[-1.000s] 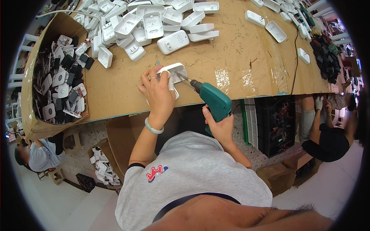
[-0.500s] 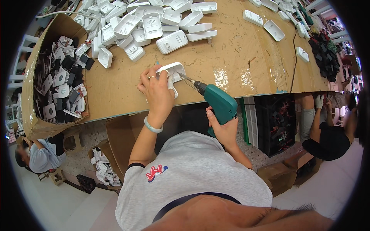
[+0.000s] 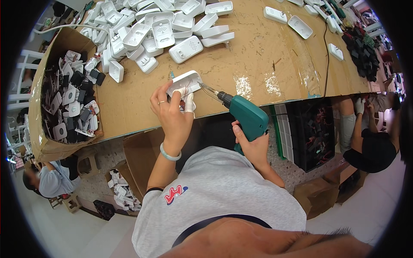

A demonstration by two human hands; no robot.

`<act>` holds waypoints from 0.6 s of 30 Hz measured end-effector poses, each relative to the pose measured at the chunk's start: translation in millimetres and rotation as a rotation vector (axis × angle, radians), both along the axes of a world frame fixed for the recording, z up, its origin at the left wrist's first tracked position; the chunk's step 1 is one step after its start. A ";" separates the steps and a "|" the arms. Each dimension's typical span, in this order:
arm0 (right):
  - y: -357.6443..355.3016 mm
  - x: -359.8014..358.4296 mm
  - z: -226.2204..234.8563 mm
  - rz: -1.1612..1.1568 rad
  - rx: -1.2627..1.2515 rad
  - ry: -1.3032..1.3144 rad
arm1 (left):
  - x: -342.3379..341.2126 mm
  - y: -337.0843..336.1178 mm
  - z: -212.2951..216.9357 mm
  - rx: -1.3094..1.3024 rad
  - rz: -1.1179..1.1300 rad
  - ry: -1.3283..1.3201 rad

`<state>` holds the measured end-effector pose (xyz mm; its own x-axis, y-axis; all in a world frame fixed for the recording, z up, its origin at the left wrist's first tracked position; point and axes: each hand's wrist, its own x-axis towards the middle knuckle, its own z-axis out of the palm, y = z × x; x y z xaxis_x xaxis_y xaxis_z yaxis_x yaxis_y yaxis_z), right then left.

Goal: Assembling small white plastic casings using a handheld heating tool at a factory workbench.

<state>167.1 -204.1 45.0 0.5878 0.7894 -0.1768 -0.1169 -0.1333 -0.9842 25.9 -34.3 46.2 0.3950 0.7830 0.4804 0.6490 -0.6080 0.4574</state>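
A white plastic housing (image 3: 187, 79), hollow side showing, is tilted up at the near part of the cardboard-covered table. My left hand (image 3: 173, 118) grips it, with white wraps on some fingertips. Below those fingers, a smaller part with reddish wires (image 3: 186, 104) shows, mostly hidden. My right hand (image 3: 254, 148) is wrapped round the handle of a green pistol-shaped soldering gun (image 3: 248, 112). Its metal tip reaches the housing's right end; whether it touches cannot be made out.
White housings (image 3: 185, 49) lie heaped at the far left-centre. A cardboard box (image 3: 36, 124) of white and black parts stands at left. A dark cable (image 3: 328, 64) crosses the table at right. Below the edge are a black crate (image 3: 307, 137) and a co-worker (image 3: 372, 146).
The housing has tilted up more, and the wired part now shows below it. My left hand has turned slightly, its fingers shifted. The soldering gun stays by the housing's right end.
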 end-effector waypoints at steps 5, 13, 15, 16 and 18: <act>0.6 2.4 1.0 0.019 0.014 0.014 | -0.5 -7.6 2.7 -0.001 -0.041 0.004; 9.2 2.3 -0.8 -0.047 0.046 0.031 | 5.1 7.4 -6.4 0.035 -0.046 0.097; 10.5 3.4 -1.8 -0.034 -0.002 0.002 | 9.6 11.1 -7.3 -0.032 0.009 0.075; 11.0 3.5 -2.6 -0.033 -0.001 0.004 | 10.3 12.4 -7.5 -0.031 0.009 0.077; 12.3 3.7 -5.6 -0.026 0.010 -0.014 | 11.4 15.1 -8.9 0.020 0.016 0.160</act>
